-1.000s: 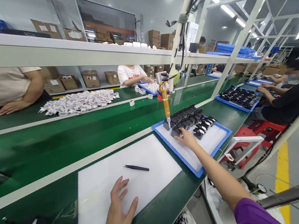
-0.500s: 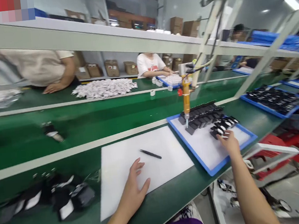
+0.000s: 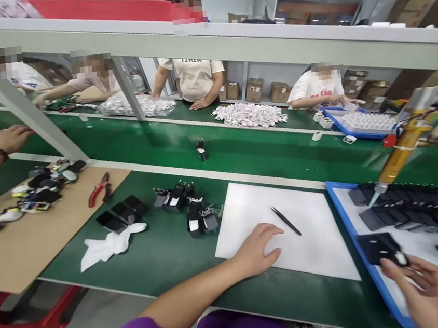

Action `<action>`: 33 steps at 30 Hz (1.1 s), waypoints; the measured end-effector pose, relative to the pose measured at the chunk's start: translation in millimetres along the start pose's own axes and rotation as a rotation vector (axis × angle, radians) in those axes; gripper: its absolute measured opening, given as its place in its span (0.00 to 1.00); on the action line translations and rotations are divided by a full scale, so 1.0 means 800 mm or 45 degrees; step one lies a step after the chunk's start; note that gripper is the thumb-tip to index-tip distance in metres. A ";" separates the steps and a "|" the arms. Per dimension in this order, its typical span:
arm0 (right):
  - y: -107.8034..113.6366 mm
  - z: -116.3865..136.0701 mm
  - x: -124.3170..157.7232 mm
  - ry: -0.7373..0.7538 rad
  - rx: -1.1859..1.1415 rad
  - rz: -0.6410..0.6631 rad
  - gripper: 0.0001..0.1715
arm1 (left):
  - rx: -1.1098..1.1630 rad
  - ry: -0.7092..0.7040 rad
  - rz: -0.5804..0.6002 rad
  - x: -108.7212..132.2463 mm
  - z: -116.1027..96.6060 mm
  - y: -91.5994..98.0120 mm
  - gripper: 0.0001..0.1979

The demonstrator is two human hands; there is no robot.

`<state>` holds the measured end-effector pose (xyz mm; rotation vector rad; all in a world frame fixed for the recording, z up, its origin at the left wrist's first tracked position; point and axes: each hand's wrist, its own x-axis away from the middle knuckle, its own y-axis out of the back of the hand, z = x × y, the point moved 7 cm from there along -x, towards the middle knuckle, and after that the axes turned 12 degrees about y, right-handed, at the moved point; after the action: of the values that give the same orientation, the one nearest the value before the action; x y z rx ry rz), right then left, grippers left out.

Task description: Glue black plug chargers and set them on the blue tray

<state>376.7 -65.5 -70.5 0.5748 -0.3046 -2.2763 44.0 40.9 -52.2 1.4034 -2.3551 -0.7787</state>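
Observation:
My right hand [image 3: 429,285] pinches a black adapter housing [image 3: 378,248] with a small white spot near its lower end. It is raised over the left rim of a blue-edged tray [image 3: 375,278]. Rows of similar black housings [image 3: 411,206] stand in that tray. My left hand [image 3: 257,248] rests on the near edge of a white board [image 3: 318,252], fingers spread and holding nothing. Black tweezers [image 3: 286,221] lie on the board just beyond its fingertips. Left of the board are several black plug adapters [image 3: 173,196] with metal prongs.
An orange dispenser [image 3: 401,152] hangs nozzle-down over the tray. Beyond, a green belt [image 3: 252,147] carries one black plug adapter [image 3: 201,149]. Leftward lie a white cloth [image 3: 108,246], red pliers [image 3: 99,190] and a brown board [image 3: 28,246]. Co-workers sit opposite; another person's hand [image 3: 8,139] is at left.
My right hand has taken a black housing and lifted it toward the tray's left side. The view has turned left. My left hand stays open on the board.

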 end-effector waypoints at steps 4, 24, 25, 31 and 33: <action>-0.134 0.080 0.026 0.072 -0.125 0.464 0.33 | -0.019 -0.039 0.012 0.002 -0.004 -0.004 0.26; -0.417 0.275 -0.078 0.819 0.194 1.053 0.23 | -0.309 0.398 -0.251 -0.035 0.041 0.015 0.20; -0.453 0.290 -0.083 0.841 0.224 1.079 0.27 | -0.302 0.390 -0.244 -0.035 0.042 0.015 0.19; -0.610 0.326 -0.097 0.799 0.476 1.133 0.43 | -0.236 0.340 -0.192 -0.029 0.049 0.009 0.23; -0.632 0.325 -0.097 0.778 0.547 1.147 0.41 | -0.231 0.342 -0.159 -0.029 0.052 0.005 0.24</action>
<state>-16.4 349.0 -13.3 1.0543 -0.5979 -1.1051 31.5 75.5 -82.7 1.4847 -1.9609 -0.7613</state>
